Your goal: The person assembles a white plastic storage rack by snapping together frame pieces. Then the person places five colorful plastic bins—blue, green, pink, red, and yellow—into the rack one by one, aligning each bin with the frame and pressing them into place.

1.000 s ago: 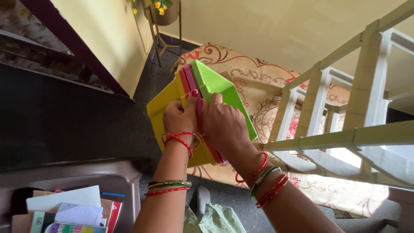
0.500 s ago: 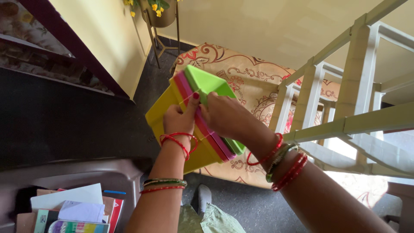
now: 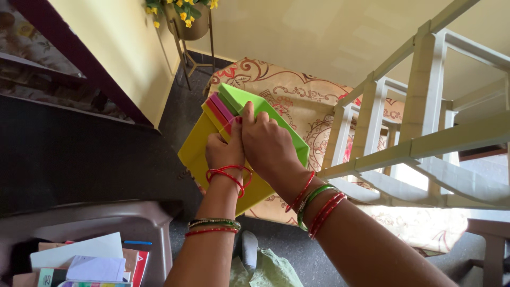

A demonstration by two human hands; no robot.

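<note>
Left hand (image 3: pixel 224 151) clamps yellow folder (image 3: pixel 197 151) from below; right hand (image 3: pixel 265 143) pinches green folder (image 3: pixel 265 109) atop red and pink ones, held midair above patterned rug (image 3: pixel 297 90). Best: keep edges flush, thumbs firm, stack level.

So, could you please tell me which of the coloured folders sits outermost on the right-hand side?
The green folder; the pink, red and yellow ones lie to its left.

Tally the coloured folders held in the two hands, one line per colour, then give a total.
Yellow folder: 1
Red folder: 1
Pink folder: 1
Green folder: 1
Total: 4, going by the edges that show; the left hand and right hand cover part of the stack.
</note>
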